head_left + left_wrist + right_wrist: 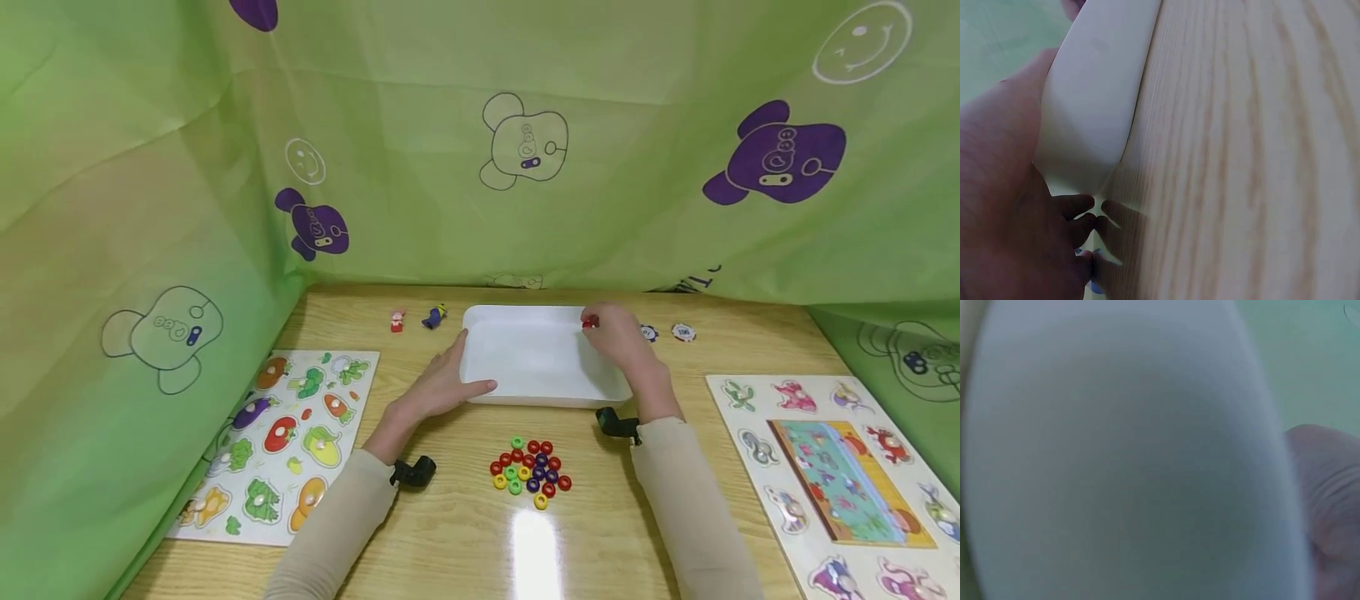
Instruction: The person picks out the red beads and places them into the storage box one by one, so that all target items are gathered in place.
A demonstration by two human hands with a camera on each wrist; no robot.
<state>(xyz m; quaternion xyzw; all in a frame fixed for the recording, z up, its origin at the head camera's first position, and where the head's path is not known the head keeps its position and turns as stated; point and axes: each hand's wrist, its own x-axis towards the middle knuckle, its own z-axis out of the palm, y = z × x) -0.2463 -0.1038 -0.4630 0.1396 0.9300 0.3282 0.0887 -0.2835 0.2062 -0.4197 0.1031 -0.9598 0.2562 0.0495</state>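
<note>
A shallow white tray [532, 354] sits on the table, its floor bare where I can see it. My left hand [438, 382] rests against its front left corner, fingers fairly straight along the left side and thumb at the front rim. The left wrist view has its fingertips beside the tray wall [1094, 94]. Over the tray's back right part, my right hand [618, 337] pinches a small red object [589, 322], mostly hidden by the fingers. In the right wrist view, the blurred tray [1129, 456] covers most of the picture and hides the fingertips.
In front of the tray lie several coloured rings [516, 457]. A pig figure [397, 321] and a blue figure [434, 316] are at back left; poker chips [683, 332] at back right. A vegetable puzzle board [281, 433] and a sea-animal board [795, 400] flank the work area.
</note>
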